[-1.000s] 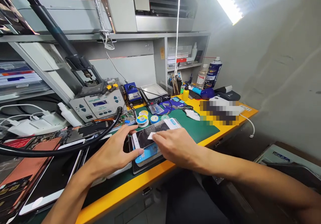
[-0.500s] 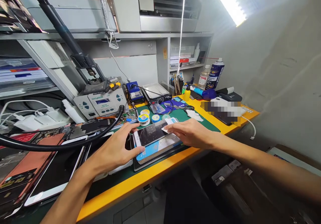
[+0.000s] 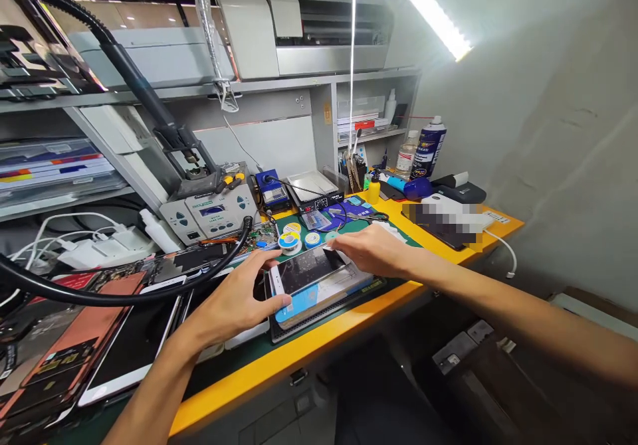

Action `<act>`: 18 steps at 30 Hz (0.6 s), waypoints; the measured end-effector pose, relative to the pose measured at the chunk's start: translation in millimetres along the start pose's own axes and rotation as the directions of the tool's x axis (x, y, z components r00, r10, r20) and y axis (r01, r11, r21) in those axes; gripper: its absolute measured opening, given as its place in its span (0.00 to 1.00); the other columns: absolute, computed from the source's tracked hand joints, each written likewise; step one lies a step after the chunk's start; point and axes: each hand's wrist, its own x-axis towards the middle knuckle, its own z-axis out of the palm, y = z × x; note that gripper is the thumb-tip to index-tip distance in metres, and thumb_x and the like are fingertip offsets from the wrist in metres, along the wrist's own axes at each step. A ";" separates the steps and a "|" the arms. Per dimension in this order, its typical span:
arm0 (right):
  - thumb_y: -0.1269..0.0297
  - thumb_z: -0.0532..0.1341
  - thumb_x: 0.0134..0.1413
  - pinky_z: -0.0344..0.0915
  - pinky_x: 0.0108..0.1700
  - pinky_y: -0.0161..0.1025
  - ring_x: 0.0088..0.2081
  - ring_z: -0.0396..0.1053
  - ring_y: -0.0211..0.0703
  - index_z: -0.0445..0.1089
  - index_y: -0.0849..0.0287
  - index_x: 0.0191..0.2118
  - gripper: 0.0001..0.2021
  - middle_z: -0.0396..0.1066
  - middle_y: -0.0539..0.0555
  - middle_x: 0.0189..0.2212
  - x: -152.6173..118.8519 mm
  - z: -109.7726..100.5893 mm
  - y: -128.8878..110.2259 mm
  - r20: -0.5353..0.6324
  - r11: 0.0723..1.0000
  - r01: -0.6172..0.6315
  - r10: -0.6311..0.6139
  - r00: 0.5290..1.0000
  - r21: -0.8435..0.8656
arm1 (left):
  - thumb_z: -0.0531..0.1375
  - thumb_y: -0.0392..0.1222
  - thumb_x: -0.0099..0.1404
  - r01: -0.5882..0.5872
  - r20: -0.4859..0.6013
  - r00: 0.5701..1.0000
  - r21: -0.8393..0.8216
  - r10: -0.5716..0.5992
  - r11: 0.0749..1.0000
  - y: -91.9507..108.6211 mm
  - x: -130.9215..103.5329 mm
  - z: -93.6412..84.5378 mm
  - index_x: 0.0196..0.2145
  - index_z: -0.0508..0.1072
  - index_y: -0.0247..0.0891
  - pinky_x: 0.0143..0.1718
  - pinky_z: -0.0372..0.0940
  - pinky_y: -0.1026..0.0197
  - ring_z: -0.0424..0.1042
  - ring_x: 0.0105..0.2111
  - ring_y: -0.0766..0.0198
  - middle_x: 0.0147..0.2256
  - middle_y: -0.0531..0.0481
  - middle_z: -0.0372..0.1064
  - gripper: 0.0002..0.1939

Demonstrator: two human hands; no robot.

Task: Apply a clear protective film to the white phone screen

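A phone with a white edge and a dark, speckled screen lies face up on a blue-and-white box. My left hand grips the phone's left end, thumb at the near side and fingers at the far side. At the right end, my right hand has its fingers pinched together over the glass. A bit of white wipe shows at those fingertips, mostly hidden by the hand. Beneath the box is a dark, flat perforated base. Solder spools stand just behind the phone.
A thick black hose curves across the left, over tablets and phone parts. Behind stand a hot-air station and a blue soldering unit. Toward the right are a yellow bottle, a spray can and a white cable.
My right hand has slid along the screen toward its far right corner, taking the wipe with it. My left hand keeps its hold on the phone. The whole view has shifted slightly.
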 end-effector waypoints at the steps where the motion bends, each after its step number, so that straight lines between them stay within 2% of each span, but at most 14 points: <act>1: 0.70 0.56 0.69 0.52 0.29 0.37 0.30 0.74 0.38 0.75 0.57 0.49 0.11 0.82 0.54 0.39 2.6 -1.5 0.7 0.012 1.000 -0.002 0.002 1.000 0.005 | 0.66 0.55 0.60 0.004 -0.003 1.000 -0.009 -0.004 1.000 -0.7 -0.1 0.1 0.63 0.63 0.39 0.60 0.66 0.45 0.71 0.57 0.47 0.58 0.39 0.68 0.37; 5: 0.70 0.55 0.69 0.51 0.30 0.38 0.32 0.75 0.38 0.74 0.55 0.50 0.12 0.82 0.53 0.41 8.0 -6.2 4.1 -0.001 0.998 0.038 -0.038 0.999 0.051 | 0.67 0.54 0.60 0.019 -0.005 1.000 -0.030 -0.019 0.999 -4.4 1.3 0.9 0.63 0.63 0.41 0.58 0.67 0.43 0.72 0.56 0.46 0.57 0.39 0.70 0.37; 9: 0.70 0.55 0.67 0.49 0.29 0.38 0.30 0.73 0.40 0.73 0.57 0.47 0.11 0.81 0.55 0.36 10.7 -8.5 4.9 -0.021 0.998 0.018 -0.017 1.000 0.067 | 0.67 0.54 0.61 0.017 0.012 1.000 -0.056 -0.016 0.998 -4.7 2.3 0.6 0.63 0.63 0.41 0.59 0.66 0.43 0.72 0.57 0.47 0.56 0.39 0.71 0.37; 15: 0.68 0.55 0.66 0.48 0.30 0.37 0.34 0.75 0.43 0.72 0.53 0.49 0.11 0.81 0.53 0.37 6.1 -16.2 -10.8 -0.027 0.993 0.043 -0.040 0.999 0.107 | 0.64 0.57 0.63 0.041 0.020 0.999 -0.099 -0.040 0.994 2.3 -2.3 3.2 0.64 0.62 0.40 0.60 0.64 0.41 0.69 0.59 0.46 0.60 0.38 0.66 0.36; 18: 0.70 0.53 0.66 0.49 0.31 0.38 0.34 0.76 0.46 0.72 0.56 0.49 0.13 0.81 0.57 0.36 3.8 -19.0 -17.3 -0.009 0.993 0.005 -0.004 1.000 0.120 | 0.64 0.61 0.63 0.076 0.010 0.997 -0.142 -0.076 0.987 6.8 -6.4 6.7 0.65 0.61 0.39 0.62 0.62 0.40 0.67 0.60 0.45 0.61 0.38 0.65 0.40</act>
